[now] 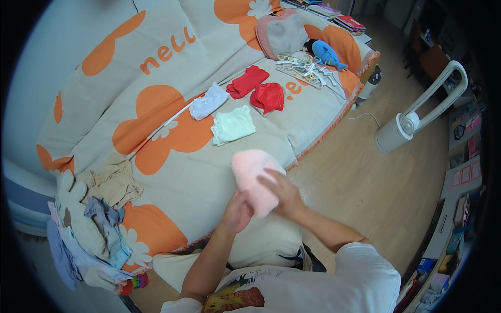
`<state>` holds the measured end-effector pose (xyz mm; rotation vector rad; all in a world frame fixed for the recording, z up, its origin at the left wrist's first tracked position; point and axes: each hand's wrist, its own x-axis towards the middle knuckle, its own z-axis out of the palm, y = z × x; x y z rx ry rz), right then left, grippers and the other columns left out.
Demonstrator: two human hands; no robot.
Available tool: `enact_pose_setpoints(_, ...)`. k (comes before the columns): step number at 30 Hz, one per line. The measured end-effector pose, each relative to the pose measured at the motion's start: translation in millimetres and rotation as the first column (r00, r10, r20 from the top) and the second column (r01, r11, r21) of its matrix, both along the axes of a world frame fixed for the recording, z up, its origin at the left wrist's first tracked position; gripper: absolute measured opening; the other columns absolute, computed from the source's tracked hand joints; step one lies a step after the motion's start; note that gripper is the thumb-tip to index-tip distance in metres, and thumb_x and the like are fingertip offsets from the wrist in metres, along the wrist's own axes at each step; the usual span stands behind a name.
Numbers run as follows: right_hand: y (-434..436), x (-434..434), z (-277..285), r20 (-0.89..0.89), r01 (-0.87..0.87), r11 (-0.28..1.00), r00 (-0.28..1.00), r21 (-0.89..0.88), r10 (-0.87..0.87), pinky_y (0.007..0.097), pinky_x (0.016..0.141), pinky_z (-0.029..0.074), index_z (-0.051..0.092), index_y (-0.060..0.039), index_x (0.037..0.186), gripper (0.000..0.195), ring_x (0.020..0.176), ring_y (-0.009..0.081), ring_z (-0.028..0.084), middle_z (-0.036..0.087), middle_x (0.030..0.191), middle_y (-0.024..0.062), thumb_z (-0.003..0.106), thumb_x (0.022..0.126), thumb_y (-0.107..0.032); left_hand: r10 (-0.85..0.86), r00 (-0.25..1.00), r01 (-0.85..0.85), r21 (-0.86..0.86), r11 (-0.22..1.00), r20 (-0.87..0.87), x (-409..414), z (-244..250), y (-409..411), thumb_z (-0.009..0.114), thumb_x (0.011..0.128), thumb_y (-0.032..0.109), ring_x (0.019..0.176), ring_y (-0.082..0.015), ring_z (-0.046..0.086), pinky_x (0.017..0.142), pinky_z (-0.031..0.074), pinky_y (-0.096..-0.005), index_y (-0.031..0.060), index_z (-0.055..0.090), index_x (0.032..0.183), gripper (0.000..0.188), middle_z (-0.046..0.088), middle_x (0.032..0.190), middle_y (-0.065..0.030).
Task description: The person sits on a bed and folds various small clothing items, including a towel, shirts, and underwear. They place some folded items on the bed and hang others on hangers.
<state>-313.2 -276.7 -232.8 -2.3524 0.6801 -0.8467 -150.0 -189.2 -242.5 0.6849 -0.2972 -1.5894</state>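
Observation:
A folded pink fluffy cloth [254, 176] is held up above my lap. My left hand [238, 211] grips its lower left edge, while my right hand [280, 191] lies over its right side with the fingers spread on it. Beyond it on the covered sofa is a folded pale green garment [233, 126]. A folded white garment [208, 101] lies behind that one, beside two red folded cloth items [247, 81], [267, 97]. Part of each palm is hidden.
White and yellow clothes hangers [307, 70] lie at the sofa's far right, near a blue plush toy [328, 54] and a cushion [282, 33]. Loose clothes [105, 211] and a white plush toy [80, 219] are at the left end. A bladeless fan [407, 125] stands on the floor.

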Motion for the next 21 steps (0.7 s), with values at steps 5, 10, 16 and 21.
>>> enact_pose_setpoints(5, -201, -21, -24, -0.04, 0.156, 0.898, 0.981, -0.412, -0.189, 0.0411, 0.095, 0.048, 0.053, -0.0166, 0.131, 0.074, 0.119, 0.0328, 0.054, 0.053, 0.132, 0.013, 0.079, 0.062, -0.007, -0.08, 0.903, 0.035, 0.115, 0.993, 0.421, 22, -17, -29, 0.055, 0.096, 0.035, 0.127, -0.0347, 0.046, 0.102, 0.041, -0.0474, 0.0087, 0.017, 0.15, 0.071, 0.035, 0.147, -0.0188)
enact_pose_setpoints(10, -390, -37, 3, -0.007, 0.2, 0.679, 0.957, -0.707, -0.29, 0.0442, 0.095, 0.045, 0.059, -0.0175, 0.124, 0.059, 0.116, 0.0343, 0.054, 0.056, 0.129, 0.0129, 0.065, 0.069, 0.0, -0.103, 0.874, -0.107, 0.396, 0.912, 0.475, 69, -57, 42, 0.05, 0.099, 0.025, 0.114, -0.0303, 0.057, 0.092, 0.05, -0.0424, 0.0069, 0.03, 0.144, 0.053, 0.046, 0.137, -0.0188)
enact_pose_setpoints(16, -444, -13, -113, -0.721, 0.268, 0.921, 0.573, -0.284, -0.39, 0.0457, 0.113, 0.027, 0.039, -0.0246, 0.144, 0.085, 0.14, 0.0341, 0.028, 0.034, 0.149, 0.0095, 0.065, 0.065, -0.006, -0.061, 0.881, -0.257, 0.582, 0.772, 0.47, 94, -73, 137, 0.053, 0.098, 0.021, 0.107, -0.0253, 0.06, 0.089, 0.052, -0.0371, 0.0079, 0.04, 0.139, 0.045, 0.055, 0.127, -0.0146)
enact_pose_setpoints(21, -466, 1, -172, -0.599, 0.316, 0.897, 0.668, -0.309, -0.441, 0.0487, 0.114, 0.023, 0.029, -0.0061, 0.147, 0.074, 0.14, 0.0385, 0.026, 0.033, 0.149, 0.0213, 0.058, 0.08, -0.017, -0.006, 0.824, -0.404, 0.596, 0.694, 0.567, 122, -57, 183, 0.055, 0.097, 0.03, 0.11, -0.022, 0.059, 0.088, 0.052, -0.0355, 0.0069, 0.043, 0.137, 0.048, 0.056, 0.127, -0.0115)
